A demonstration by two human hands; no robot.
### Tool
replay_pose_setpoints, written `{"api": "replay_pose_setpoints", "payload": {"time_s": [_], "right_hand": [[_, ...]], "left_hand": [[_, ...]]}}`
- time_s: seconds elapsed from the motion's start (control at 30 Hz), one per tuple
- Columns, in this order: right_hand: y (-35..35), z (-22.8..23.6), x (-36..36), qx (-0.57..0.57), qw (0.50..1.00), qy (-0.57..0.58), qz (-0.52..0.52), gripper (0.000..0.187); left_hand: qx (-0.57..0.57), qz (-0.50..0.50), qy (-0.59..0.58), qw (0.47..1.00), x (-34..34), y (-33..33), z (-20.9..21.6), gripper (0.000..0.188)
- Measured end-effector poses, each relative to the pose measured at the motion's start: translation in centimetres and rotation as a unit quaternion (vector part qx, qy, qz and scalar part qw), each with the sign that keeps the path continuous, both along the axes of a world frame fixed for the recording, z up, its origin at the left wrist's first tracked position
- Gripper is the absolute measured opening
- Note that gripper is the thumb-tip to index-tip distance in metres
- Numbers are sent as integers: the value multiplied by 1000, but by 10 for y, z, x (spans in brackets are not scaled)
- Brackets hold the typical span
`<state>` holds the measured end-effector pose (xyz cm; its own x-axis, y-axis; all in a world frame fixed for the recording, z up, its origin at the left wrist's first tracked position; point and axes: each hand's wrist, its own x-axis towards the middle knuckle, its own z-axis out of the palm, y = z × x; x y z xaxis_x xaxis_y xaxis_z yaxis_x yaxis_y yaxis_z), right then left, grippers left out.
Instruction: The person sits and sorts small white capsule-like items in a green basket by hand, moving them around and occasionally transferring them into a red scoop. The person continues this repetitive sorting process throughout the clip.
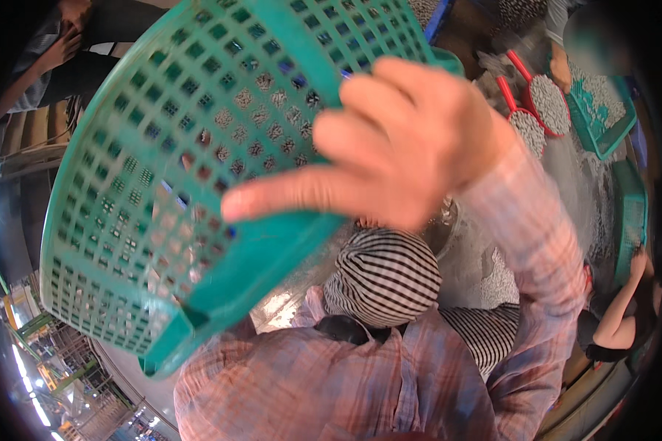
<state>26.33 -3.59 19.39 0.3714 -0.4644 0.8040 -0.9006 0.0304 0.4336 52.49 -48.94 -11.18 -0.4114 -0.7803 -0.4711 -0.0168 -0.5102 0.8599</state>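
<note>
A large green plastic basket point(250, 257) with square holes fills the upper left, tilted on its side close to me. My right hand point(412, 140) reaches in from the right in a plaid sleeve and is closed on the basket's edge. One finger stretches along its side, and the other fingers curl at the edge; motion blurs the hand a little. Pale pellets show through the holes. My left hand is out of sight; the basket covers the area where its arm leads.
Two red scoops point(548, 104) full of pale pellets lie at the upper right. Beside them another person's hand point(560, 72) touches a green tray point(602, 147). Farther right, someone else's hand point(638, 264) is at another green basket point(629, 213). Black-and-white striped cloth point(382, 278) is below my hand.
</note>
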Motion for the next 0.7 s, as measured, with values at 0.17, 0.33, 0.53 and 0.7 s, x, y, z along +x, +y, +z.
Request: {"api": "replay_pose_setpoints", "payload": {"time_s": [0.17,0.33,0.53,0.7], "right_hand": [[-11,8,-42,20,999,-1,-28,51],[-15,28,-45,14,997,-77,-12,59],[4,11,-69,25,975,-200,-97,61],[105,2,-103,-133,910,-375,-115,73]], "left_hand": [[-49,-120,176,976,-128,-24,36,36],[-46,-142,195,969,-123,-123,70,38],[-261,-67,-27,963,-157,6,130,44],[-374,-78,19,924,-235,43,236,53]]}}
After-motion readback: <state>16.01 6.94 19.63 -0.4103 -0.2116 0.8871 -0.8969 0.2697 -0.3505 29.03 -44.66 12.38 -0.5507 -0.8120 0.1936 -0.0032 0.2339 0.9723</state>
